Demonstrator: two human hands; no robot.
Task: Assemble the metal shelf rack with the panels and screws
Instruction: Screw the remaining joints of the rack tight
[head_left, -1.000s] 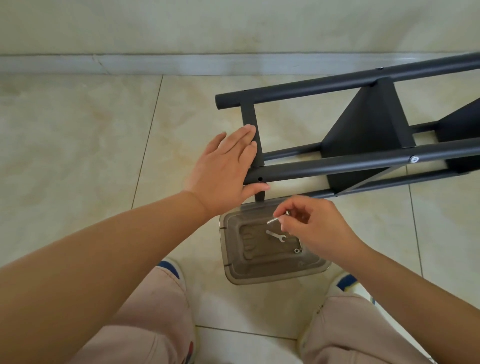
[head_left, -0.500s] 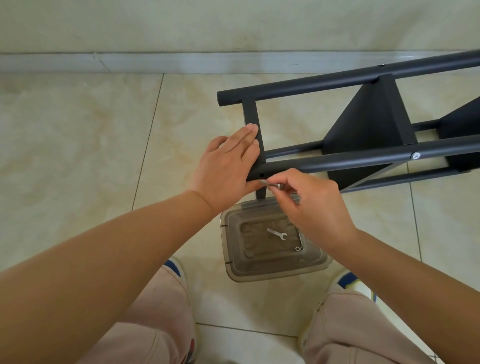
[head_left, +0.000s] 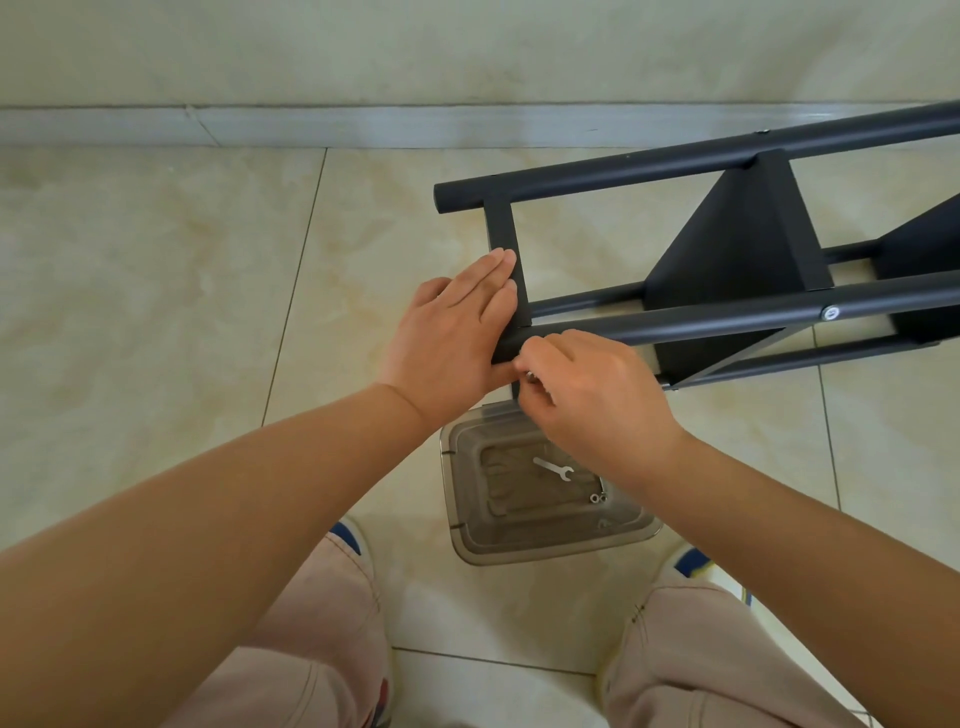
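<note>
Right hand (head_left: 592, 395) now off tray (head_left: 545, 545), wrench (head_left: 555, 468) inside.

- Black metal shelf rack (head_left: 727, 322): lies on its side on the tiled floor, round tubes running from near centre off the right edge, a flat crossbar joining the left tube ends.
- Shelf panel (head_left: 737, 244): matte black, fixed between the tubes, standing on edge.
- Silver screw head (head_left: 829, 313): seated in the near tube, at the panel's corner.
- Screw (head_left: 531, 375): small, silver, mostly hidden, at the near tube's left end.
</note>
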